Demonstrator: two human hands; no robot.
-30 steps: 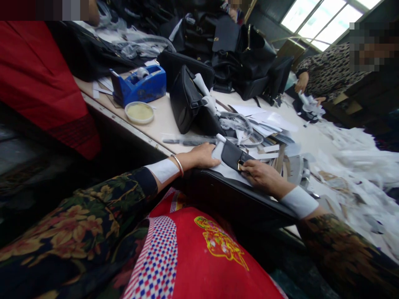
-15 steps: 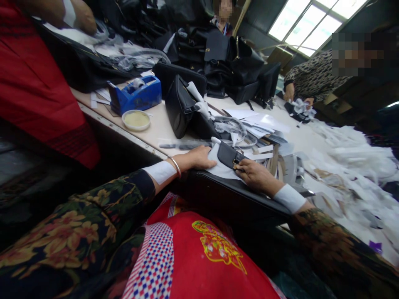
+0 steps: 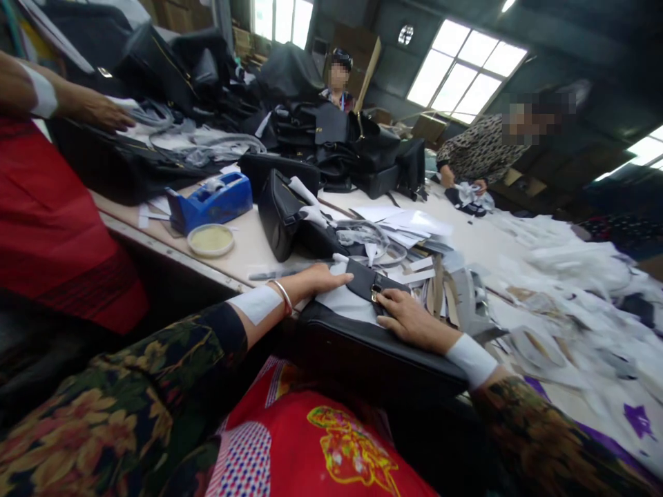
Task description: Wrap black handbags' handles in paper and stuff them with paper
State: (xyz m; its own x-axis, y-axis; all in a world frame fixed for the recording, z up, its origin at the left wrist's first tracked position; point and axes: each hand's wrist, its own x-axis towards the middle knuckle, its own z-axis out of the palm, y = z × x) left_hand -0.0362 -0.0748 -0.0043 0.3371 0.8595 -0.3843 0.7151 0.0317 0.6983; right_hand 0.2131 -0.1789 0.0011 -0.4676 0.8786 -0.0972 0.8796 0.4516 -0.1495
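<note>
A black handbag (image 3: 373, 352) lies at the table's edge in front of me, with white paper (image 3: 347, 304) over its upper side. On top of the paper is its black flap (image 3: 357, 279), which bears a gold-coloured buckle (image 3: 375, 293). My left hand (image 3: 322, 279) grips the bag's far left side, its thumb pressing the flap's left end and its other fingers mostly hidden. At the buckle, my right hand (image 3: 409, 317) holds the flap with its fingertips; its thumb lies lower, near the paper.
A blue tape dispenser (image 3: 212, 201) and a round dish of pale yellow stuff (image 3: 210, 239) stand at left. Beyond my hands are another black bag (image 3: 282, 214), paper sheets (image 3: 404, 224) and strips. White wrapping (image 3: 580, 262) heaps up at right. A co-worker's hand (image 3: 98, 107) reaches in at left.
The view has tilted up, showing more windows. My left thumb has moved from the white paper onto the flap's end. My right thumb has spread away from the fingertips at the buckle.
</note>
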